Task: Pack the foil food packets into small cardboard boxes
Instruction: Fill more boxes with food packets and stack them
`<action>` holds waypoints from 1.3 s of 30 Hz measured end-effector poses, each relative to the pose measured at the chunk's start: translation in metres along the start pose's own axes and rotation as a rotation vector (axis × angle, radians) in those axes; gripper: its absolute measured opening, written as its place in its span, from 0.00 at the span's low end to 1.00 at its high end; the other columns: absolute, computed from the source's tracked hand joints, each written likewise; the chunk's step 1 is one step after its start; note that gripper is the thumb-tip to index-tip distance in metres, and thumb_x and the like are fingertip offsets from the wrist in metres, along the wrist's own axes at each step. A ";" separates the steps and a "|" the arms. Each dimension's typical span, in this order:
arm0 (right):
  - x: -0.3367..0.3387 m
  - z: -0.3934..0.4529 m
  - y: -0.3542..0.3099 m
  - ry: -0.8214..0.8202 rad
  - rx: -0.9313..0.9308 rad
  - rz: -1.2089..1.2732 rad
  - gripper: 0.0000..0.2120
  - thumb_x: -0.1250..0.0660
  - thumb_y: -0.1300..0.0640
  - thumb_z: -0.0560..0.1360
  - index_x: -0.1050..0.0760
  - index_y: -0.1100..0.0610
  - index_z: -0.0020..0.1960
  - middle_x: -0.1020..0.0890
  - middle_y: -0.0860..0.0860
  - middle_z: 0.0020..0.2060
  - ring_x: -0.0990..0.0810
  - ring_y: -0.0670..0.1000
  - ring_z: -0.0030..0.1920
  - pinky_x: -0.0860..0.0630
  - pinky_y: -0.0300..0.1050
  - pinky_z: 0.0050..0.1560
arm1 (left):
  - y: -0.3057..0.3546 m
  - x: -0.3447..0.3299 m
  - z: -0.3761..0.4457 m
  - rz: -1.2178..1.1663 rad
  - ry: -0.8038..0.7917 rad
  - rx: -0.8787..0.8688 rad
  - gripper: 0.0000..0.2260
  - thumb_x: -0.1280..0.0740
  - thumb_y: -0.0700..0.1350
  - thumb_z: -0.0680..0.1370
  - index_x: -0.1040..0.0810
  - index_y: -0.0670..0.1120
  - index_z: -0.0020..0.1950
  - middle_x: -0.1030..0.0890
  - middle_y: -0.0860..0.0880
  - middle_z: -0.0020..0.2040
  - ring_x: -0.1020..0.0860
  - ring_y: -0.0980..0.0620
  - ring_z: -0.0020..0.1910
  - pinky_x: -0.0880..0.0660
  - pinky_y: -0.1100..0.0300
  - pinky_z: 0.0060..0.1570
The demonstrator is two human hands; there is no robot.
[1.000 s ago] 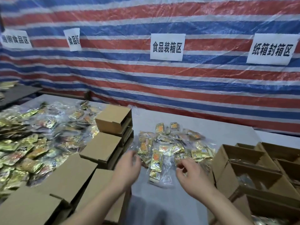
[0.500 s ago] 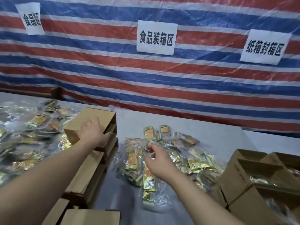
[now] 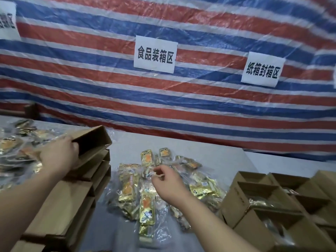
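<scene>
**A:** Right, where do my hands stand?

**B:** Your left hand point(image 3: 59, 157) grips the near edge of the top flat box point(image 3: 91, 140), fingers curled round the cardboard, tilting it up off the stack of flat boxes point(image 3: 80, 180) beneath. Your right hand point(image 3: 168, 180) hovers over the pile of foil packets point(image 3: 145, 193), thumb and forefinger pinched together at what looks like clear wrapping; I cannot tell whether it really holds anything.

**A:** And how do I do this step well?

**B:** I judge the step is fetching a fresh box. Lift it clear of the stack before pulling it towards you, so the ones under it do not slide. Bring it down between your hands, just in front of the packets, and open it there. The packets are slippery in loose film, so take them by an edge, a few together.

**A:** Where do finished ones go?

**B:** Open boxes point(image 3: 258, 200) stand to the right of your right hand, some with shiny contents. More packets point(image 3: 16, 148) lie beyond your left hand.

**A:** Any writing?

**B:** Ahead of both hands, on the striped tarpaulin point(image 3: 200, 99), a white sign point(image 3: 155, 54) reads 食品装箱区. A second sign point(image 3: 262, 71), further right, reads 纸箱封箱区. A third sign point(image 3: 7, 20), far left, is cut off and blurred. The packet print is too small to read.
</scene>
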State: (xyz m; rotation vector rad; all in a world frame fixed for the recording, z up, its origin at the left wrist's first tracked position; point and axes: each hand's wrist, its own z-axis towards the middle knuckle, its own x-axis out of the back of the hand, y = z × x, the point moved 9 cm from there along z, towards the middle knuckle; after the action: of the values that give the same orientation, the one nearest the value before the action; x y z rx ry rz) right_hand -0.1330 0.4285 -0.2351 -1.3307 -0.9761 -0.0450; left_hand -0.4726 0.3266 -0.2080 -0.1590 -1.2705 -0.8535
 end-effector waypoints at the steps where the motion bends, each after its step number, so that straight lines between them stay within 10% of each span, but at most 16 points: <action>1: 0.009 -0.002 -0.003 0.016 0.006 -0.013 0.19 0.38 0.50 0.81 0.30 0.52 0.70 0.24 0.45 0.62 0.24 0.39 0.41 0.24 0.36 0.40 | 0.012 0.020 -0.001 -0.016 0.051 -0.030 0.09 0.41 0.44 0.79 0.24 0.41 0.48 0.24 0.40 0.38 0.26 0.41 0.36 0.27 0.52 0.36; 5: 0.051 -0.010 -0.021 0.099 0.042 -0.019 0.20 0.39 0.51 0.80 0.32 0.51 0.72 0.25 0.46 0.64 0.26 0.36 0.41 0.29 0.28 0.38 | 0.085 0.086 -0.023 -0.074 0.165 -0.260 0.10 0.40 0.45 0.79 0.21 0.44 0.55 0.19 0.40 0.47 0.22 0.38 0.42 0.29 0.51 0.38; 7: 0.079 -0.016 -0.032 0.175 0.078 -0.022 0.22 0.39 0.49 0.80 0.34 0.50 0.73 0.29 0.47 0.69 0.27 0.40 0.53 0.30 0.34 0.52 | 0.124 0.110 -0.045 -0.132 0.191 -0.361 0.10 0.39 0.45 0.78 0.21 0.47 0.56 0.18 0.43 0.45 0.21 0.41 0.43 0.28 0.53 0.38; 15: 0.160 -0.065 -0.014 0.119 0.019 -0.081 0.33 0.34 0.50 0.77 0.44 0.45 0.78 0.34 0.49 0.74 0.32 0.53 0.71 0.28 0.51 0.67 | 0.223 0.091 -0.181 -0.385 -0.363 -0.455 0.06 0.37 0.47 0.76 0.21 0.50 0.43 0.20 0.53 0.36 0.22 0.56 0.37 0.22 0.54 0.41; 22: 0.160 -0.132 0.060 -0.003 -0.056 -0.499 0.30 0.32 0.49 0.76 0.38 0.41 0.75 0.24 0.47 0.65 0.24 0.47 0.61 0.27 0.41 0.59 | 0.230 0.022 -0.288 -0.404 -0.713 -0.472 0.08 0.40 0.47 0.76 0.21 0.48 0.45 0.19 0.51 0.39 0.21 0.54 0.39 0.24 0.55 0.40; 27: 0.114 -0.153 0.113 -0.096 -0.055 -0.566 0.03 0.36 0.51 0.80 0.26 0.45 0.53 0.20 0.45 0.51 0.21 0.47 0.52 0.26 0.39 0.50 | 0.218 -0.015 -0.325 -0.356 -0.747 -0.447 0.08 0.40 0.46 0.76 0.21 0.50 0.48 0.21 0.53 0.44 0.24 0.56 0.44 0.27 0.62 0.41; 39: 0.008 -0.177 0.209 -0.329 -0.247 -0.564 0.07 0.39 0.55 0.81 0.25 0.57 0.54 0.21 0.57 0.55 0.21 0.58 0.57 0.26 0.45 0.53 | 0.142 -0.109 -0.407 -0.332 -0.713 -0.196 0.02 0.38 0.45 0.79 0.27 0.52 0.49 0.27 0.53 0.51 0.25 0.54 0.48 0.29 0.61 0.51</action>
State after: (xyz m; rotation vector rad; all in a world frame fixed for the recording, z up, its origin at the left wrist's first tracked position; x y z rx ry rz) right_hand 0.0858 0.3495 -0.3803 -1.2678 -1.6493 -0.3969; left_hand -0.0734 0.2534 -0.3906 -0.4458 -1.9097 -1.2707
